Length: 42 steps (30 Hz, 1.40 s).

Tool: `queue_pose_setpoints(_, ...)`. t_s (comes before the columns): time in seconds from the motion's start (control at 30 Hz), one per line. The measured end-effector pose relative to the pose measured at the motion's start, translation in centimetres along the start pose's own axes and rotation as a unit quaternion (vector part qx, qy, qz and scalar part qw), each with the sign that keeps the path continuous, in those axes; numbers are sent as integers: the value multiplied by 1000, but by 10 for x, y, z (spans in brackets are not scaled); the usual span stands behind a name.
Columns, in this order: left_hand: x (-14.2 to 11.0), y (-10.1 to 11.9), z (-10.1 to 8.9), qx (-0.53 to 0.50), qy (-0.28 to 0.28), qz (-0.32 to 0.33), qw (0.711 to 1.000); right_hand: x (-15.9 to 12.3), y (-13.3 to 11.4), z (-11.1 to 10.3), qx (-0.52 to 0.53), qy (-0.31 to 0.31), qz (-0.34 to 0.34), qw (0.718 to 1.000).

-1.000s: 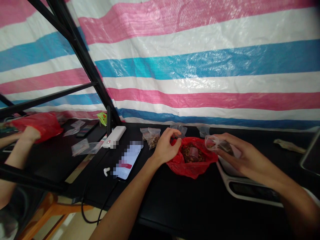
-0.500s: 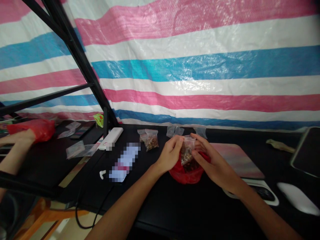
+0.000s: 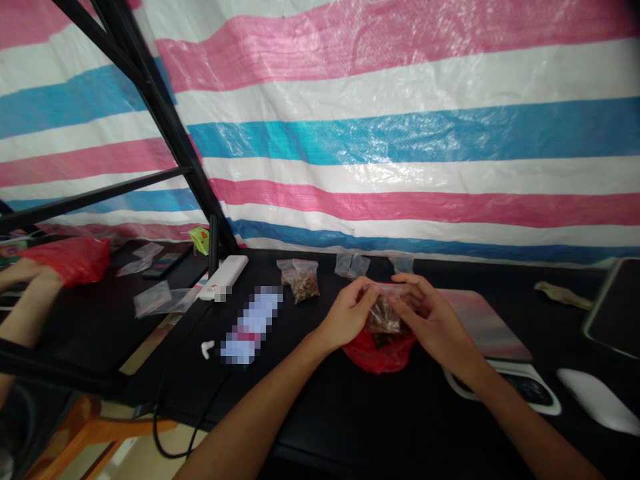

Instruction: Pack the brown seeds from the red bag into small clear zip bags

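A small clear zip bag with brown dried bits in it hangs between my two hands. My left hand pinches its top left corner, thumb on the near side. On the top right, my right hand grips the same edge with thumb and fingers. Right below is a red plastic bag, open at the top, with more dark brown bits inside. Two filled zip bags lie to the left of my hands. Flat clear bags lie behind my hands, with another clear bag to their right.
A phone, an earbud and a white power bank lie left. To the right are a pinkish mat, a phone case and a white mouse. Another person's hand reaches into a red bag beyond the black frame.
The zip bag in my hands has spread wider and flatter, its top edge now stretched between both hands. My hands have moved slightly apart. The other person's hand has shifted left.
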<state>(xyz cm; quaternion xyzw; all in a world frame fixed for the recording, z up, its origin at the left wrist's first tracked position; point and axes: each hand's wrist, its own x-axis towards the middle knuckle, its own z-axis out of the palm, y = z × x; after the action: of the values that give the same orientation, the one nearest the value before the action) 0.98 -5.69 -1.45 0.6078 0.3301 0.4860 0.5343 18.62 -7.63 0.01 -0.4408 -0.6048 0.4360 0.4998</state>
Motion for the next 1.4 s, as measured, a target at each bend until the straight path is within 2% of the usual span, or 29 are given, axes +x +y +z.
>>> queue_pose_setpoints(0.1,2,-1,-1,-18,5,5,1000,2,-2,-5,13,0,24,1000)
queue_pose_setpoints(0.2,2,0,-1,-34,6,6,999,4,-3,-10,-17,-21,42,999)
queue_pose_setpoints(0.57,1,-2,2,-49,1,1,999,1,-17,-7,-61,52,14,997)
queue_pose_setpoints(0.73,2,-4,2,-48,8,-1,999,3,-10,-6,-75,76,-5,994)
queue_pose_setpoints(1.1,3,-3,2,-43,20,-2,999,2,-13,-12,-118,71,-9,990)
queue_pose_setpoints(1.23,2,-2,3,-54,14,-8,998,2,-13,-9,-104,40,-8,994)
queue_pose_setpoints(1.4,2,-1,4,-40,18,-2,999,1,-14,-9,-174,63,-56,981)
